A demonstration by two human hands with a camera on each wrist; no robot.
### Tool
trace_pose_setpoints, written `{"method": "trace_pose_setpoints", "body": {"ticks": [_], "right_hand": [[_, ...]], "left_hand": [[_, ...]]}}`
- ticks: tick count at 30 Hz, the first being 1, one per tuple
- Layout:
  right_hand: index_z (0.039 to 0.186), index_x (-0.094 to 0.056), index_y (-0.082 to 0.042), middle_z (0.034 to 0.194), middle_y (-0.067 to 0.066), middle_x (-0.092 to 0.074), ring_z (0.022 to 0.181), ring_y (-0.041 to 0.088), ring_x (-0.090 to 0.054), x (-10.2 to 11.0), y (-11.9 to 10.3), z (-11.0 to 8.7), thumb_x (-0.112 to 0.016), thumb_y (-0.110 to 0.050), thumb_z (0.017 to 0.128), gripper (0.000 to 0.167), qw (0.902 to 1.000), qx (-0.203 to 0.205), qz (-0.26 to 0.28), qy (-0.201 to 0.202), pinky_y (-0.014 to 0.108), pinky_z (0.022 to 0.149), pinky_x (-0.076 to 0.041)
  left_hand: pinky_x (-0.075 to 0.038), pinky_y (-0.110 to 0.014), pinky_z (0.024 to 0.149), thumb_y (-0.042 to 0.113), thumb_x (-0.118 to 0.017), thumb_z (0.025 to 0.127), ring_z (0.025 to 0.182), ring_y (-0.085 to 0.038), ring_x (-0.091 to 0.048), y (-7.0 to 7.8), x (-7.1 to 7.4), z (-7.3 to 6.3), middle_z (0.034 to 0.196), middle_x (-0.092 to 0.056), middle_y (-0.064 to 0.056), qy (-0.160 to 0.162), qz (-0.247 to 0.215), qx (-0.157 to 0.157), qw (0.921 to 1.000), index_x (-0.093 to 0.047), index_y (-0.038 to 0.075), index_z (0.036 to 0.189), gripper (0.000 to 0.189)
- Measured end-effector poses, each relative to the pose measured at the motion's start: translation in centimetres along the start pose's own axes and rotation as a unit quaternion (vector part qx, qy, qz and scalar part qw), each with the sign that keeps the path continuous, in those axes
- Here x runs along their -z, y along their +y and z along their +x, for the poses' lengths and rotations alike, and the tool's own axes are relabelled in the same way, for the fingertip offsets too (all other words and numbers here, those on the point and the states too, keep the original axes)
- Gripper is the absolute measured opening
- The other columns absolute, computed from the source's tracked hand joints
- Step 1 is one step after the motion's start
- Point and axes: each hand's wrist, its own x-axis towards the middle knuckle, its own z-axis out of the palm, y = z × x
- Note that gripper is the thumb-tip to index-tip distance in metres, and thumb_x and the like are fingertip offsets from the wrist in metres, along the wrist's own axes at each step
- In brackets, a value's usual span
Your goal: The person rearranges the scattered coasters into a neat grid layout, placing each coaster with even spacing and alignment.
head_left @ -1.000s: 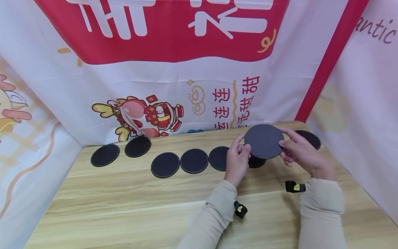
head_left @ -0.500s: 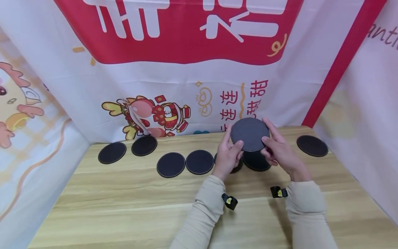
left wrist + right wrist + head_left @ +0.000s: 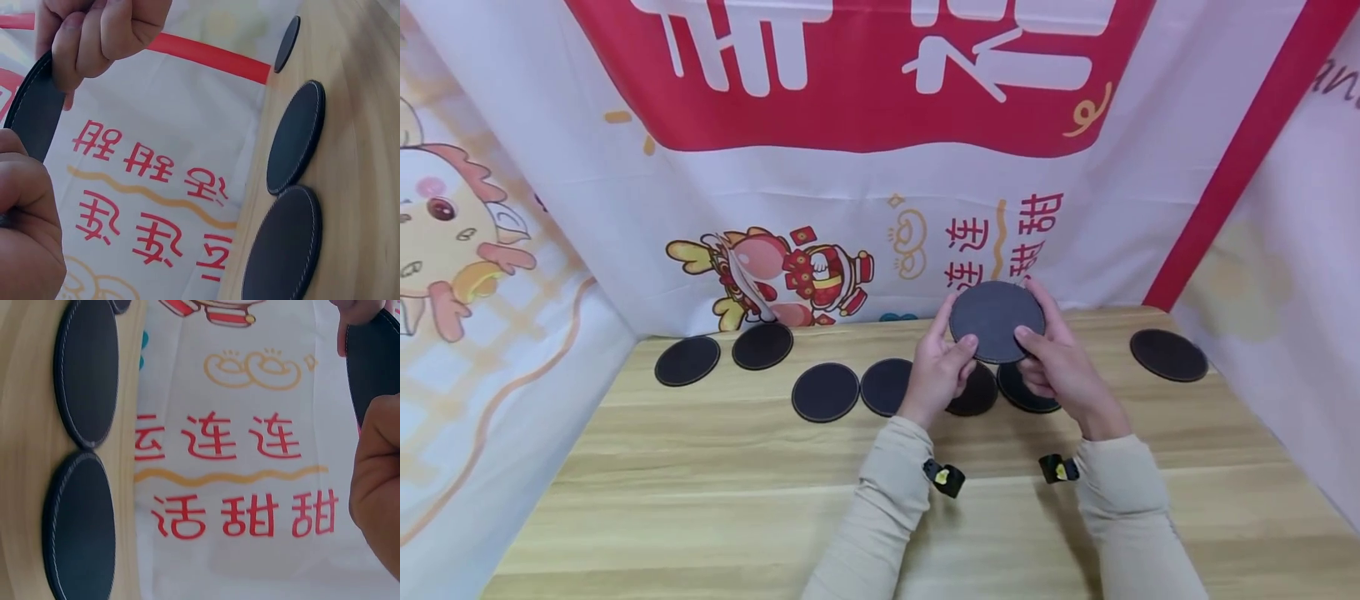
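Both hands hold one round black coaster (image 3: pixel 996 321) raised above the table, tilted with its flat face towards the head camera. My left hand (image 3: pixel 936 371) pinches its left edge, thumb in front. On the opposite edge my right hand (image 3: pixel 1067 371) does the same. Pale stitching runs along the rim of the held coaster (image 3: pixel 39 112) in the left wrist view, where the right hand (image 3: pixel 106 40) appears at the top. Just below the hands, a brownish-black coaster (image 3: pixel 973 393) and another black coaster (image 3: pixel 1028 392) lie side by side, partly covered.
Further left in the row lie two more coasters (image 3: pixel 825 392). Two others (image 3: pixel 688 361) sit at the back left, and a single coaster (image 3: pixel 1168 355) lies at the far right. A printed cloth (image 3: pixel 850 183) hangs behind the wooden table (image 3: pixel 715 500).
The hands have carried the raised coaster to the left, drawing closer together on it. The head view has shifted slightly, and the coasters on the table lie as before.
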Motion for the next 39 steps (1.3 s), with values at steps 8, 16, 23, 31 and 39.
{"method": "trace_pose_setpoints", "body": {"ticks": [8, 16, 23, 31, 39], "right_hand": [[0.156, -0.013, -0.034, 0.054, -0.007, -0.029, 0.041, 0.004, -0.028, -3.4, 1.6, 0.7, -0.040, -0.013, 0.109, 0.058, 0.9999, -0.006, 0.010, -0.008, 0.023, 0.036, -0.020], [0.157, -0.008, -0.035, 0.057, -0.004, -0.030, 0.042, 0.007, -0.029, -7.6, 3.2, 1.2, -0.041, -0.016, 0.109, 0.061, 0.9986, -0.026, 0.005, -0.045, 0.022, 0.038, -0.025], [0.157, -0.009, -0.037, 0.057, -0.002, -0.030, 0.043, 0.009, -0.029, -10.7, 4.0, 0.9, -0.041, -0.016, 0.109, 0.061, 0.9966, -0.047, 0.017, -0.066, 0.024, 0.040, -0.023], [0.157, -0.007, -0.030, 0.058, -0.002, -0.032, 0.043, 0.009, -0.031, -13.4, 4.2, 0.7, -0.041, -0.013, 0.108, 0.062, 0.9946, -0.042, 0.024, -0.092, 0.023, 0.040, -0.026], [0.158, -0.006, -0.032, 0.058, -0.002, -0.031, 0.042, 0.008, -0.030, -15.1, 4.3, 0.3, -0.042, -0.015, 0.109, 0.063, 0.9905, -0.050, 0.045, -0.120, 0.025, 0.040, -0.021]], "left_hand": [[-0.025, -0.021, 0.037, 0.008, -0.052, 0.103, 0.044, -0.008, -0.034, 1.4, 2.9, -1.7, 0.053, -0.040, 0.003, 0.013, 0.017, 0.010, 0.9997, -0.025, 0.019, 0.162, 0.066], [-0.023, -0.019, 0.036, 0.008, -0.055, 0.102, 0.044, -0.007, -0.035, 2.9, 6.9, -4.6, 0.053, -0.040, 0.002, 0.038, 0.027, 0.039, 0.9982, -0.028, 0.022, 0.161, 0.066], [-0.026, -0.022, 0.036, 0.010, -0.056, 0.101, 0.041, -0.009, -0.035, 4.7, 9.3, -7.3, 0.051, -0.042, 0.001, 0.040, 0.061, 0.033, 0.9968, -0.030, 0.021, 0.160, 0.066], [-0.024, -0.022, 0.036, 0.008, -0.052, 0.102, 0.040, -0.009, -0.036, 5.9, 11.5, -9.3, 0.052, -0.042, 0.002, 0.023, 0.017, 0.055, 0.9980, -0.026, 0.024, 0.161, 0.067], [-0.017, -0.028, 0.039, 0.008, -0.050, 0.101, 0.041, -0.008, -0.036, 7.4, 12.8, -10.6, 0.052, -0.040, 0.001, -0.010, -0.021, 0.087, 0.9959, -0.021, 0.029, 0.161, 0.071]]}}
